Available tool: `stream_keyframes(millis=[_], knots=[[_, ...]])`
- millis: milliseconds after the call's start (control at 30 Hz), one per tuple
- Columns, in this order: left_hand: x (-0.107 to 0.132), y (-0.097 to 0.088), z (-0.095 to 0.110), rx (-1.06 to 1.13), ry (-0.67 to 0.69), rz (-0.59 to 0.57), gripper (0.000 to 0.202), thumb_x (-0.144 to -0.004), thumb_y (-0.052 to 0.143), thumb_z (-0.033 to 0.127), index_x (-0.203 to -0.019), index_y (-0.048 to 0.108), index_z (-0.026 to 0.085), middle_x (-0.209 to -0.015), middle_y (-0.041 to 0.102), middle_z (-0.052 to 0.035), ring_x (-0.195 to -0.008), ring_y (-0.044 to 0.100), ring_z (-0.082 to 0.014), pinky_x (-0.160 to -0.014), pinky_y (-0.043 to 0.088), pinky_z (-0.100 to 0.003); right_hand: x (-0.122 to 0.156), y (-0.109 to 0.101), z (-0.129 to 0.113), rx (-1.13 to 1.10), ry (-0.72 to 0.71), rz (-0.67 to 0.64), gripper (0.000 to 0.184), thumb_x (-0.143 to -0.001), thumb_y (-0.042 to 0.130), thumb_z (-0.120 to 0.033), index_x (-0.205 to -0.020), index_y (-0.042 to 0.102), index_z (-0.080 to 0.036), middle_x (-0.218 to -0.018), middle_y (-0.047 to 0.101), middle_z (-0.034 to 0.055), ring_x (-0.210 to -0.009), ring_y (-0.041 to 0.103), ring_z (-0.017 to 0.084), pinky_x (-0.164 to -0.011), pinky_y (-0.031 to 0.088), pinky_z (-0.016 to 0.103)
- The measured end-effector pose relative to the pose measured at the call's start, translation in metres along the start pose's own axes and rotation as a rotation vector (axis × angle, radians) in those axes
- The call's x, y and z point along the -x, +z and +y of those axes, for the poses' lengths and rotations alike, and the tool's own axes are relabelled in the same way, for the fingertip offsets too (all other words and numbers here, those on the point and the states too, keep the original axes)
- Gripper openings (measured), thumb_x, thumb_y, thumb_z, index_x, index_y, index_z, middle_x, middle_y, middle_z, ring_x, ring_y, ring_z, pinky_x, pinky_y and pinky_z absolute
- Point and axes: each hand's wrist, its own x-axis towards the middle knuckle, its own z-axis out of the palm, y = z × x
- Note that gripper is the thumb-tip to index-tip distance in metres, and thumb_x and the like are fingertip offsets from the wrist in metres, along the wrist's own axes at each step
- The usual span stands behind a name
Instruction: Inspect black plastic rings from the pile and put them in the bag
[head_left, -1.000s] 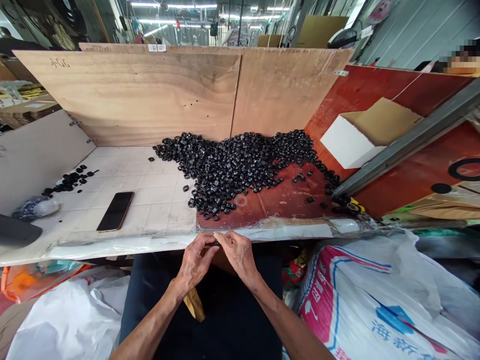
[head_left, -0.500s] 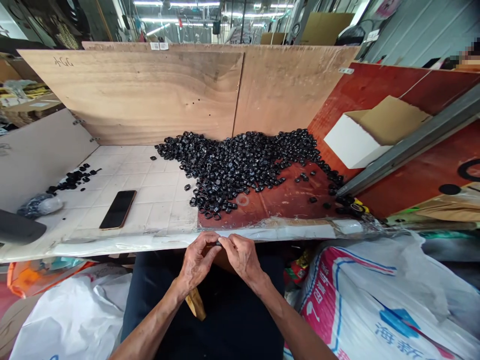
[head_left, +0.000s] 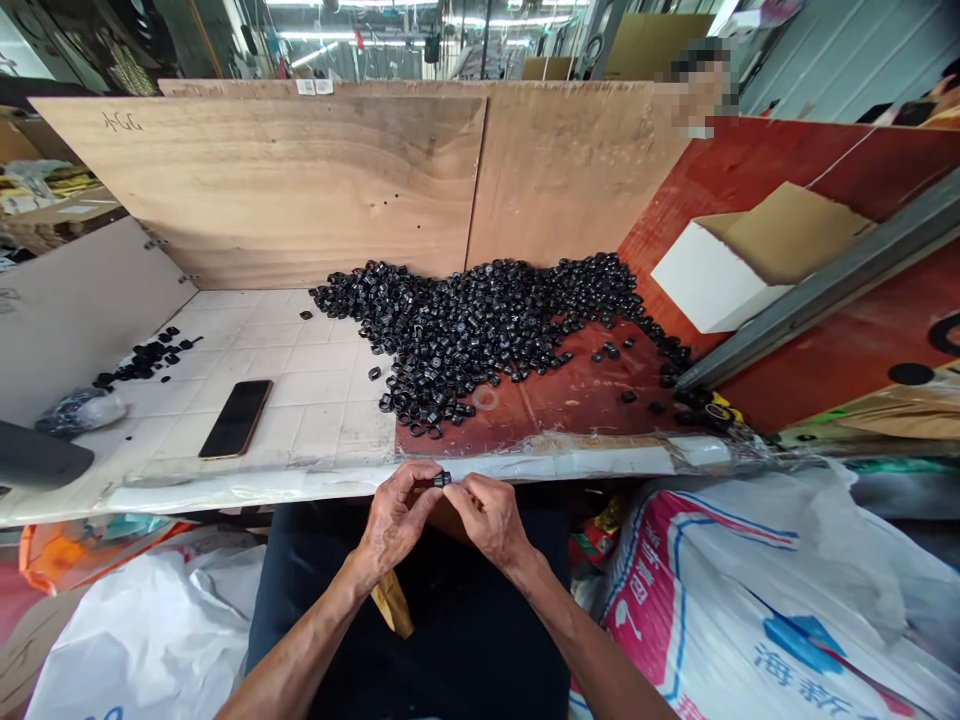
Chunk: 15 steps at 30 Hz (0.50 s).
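Between my two hands, at the front edge of the table, is a small black ring-like part. My left hand pinches it from the left with thumb and forefinger. My right hand is closed, its fingertips against the part's right side; whether they grip a second piece is hidden. Beyond my hands a large heap of similar black parts spreads over the table, a few loose ones at its near edge. A pale translucent ring lies just in front of the heap.
A phone and a small group of black pieces lie on the left. A dark cylinder stands at the left edge. On the right, a white open box sits behind a metal bar. Sacks flank my lap.
The fingers of my right hand have shifted slightly right, and more of the black part shows between my hands. A person's head has appeared behind the board at upper right.
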Motion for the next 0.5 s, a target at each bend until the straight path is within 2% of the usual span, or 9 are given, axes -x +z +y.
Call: stream_keyframes(millis=[100,233,333,433,500], knots=[[0.000,0.000,0.003,0.037,-0.013,-0.008,0.013,-0.097,0.065,0.026,-0.110,0.068,0.024,-0.110,0.068,-0.0046,-0.105,0.066,-0.0191,-0.096,0.053,-0.033,0.000,-0.001,-0.003,-0.055,0.007,0.029,0.016,-0.094,0.062,-0.032,-0.085,0.065,-0.020,-0.074,0.062,0.0009,-0.061,0.055,0.014,-0.060,0.045,0.026],[0.001,-0.001,0.007,0.065,-0.030,-0.012,0.014,-0.096,0.067,0.024,-0.110,0.069,0.025,-0.109,0.069,-0.0034,-0.104,0.066,-0.0185,-0.097,0.051,-0.032,0.000,-0.003,-0.005,-0.081,0.037,0.028,0.017,-0.096,0.060,-0.030,-0.082,0.063,-0.021,-0.068,0.060,-0.0012,-0.059,0.054,0.013,-0.060,0.045,0.025],[0.001,-0.002,0.010,0.078,-0.060,-0.026,0.014,-0.097,0.066,0.027,-0.109,0.070,0.024,-0.108,0.070,-0.0044,-0.103,0.067,-0.0197,-0.097,0.051,-0.033,0.002,-0.003,-0.006,-0.122,0.027,0.005,0.012,-0.094,0.062,-0.031,-0.096,0.067,-0.020,-0.081,0.066,0.0018,-0.067,0.061,0.015,-0.064,0.048,0.026],[0.001,-0.003,0.012,0.082,-0.069,-0.017,0.014,-0.096,0.067,0.028,-0.108,0.071,0.023,-0.107,0.071,-0.0055,-0.103,0.067,-0.0209,-0.097,0.051,-0.034,0.003,-0.003,-0.007,-0.116,0.085,-0.009,0.018,-0.096,0.060,-0.031,-0.082,0.064,-0.021,-0.065,0.059,-0.0019,-0.057,0.056,0.014,-0.058,0.045,0.025],[0.001,-0.004,0.013,0.107,-0.083,-0.021,0.014,-0.096,0.068,0.029,-0.107,0.071,0.022,-0.106,0.070,-0.0055,-0.102,0.067,-0.0208,-0.096,0.051,-0.034,0.003,-0.004,-0.008,-0.132,0.093,0.003,0.013,-0.095,0.061,-0.031,-0.088,0.065,-0.021,-0.068,0.060,-0.0015,-0.058,0.057,0.014,-0.058,0.046,0.025]])
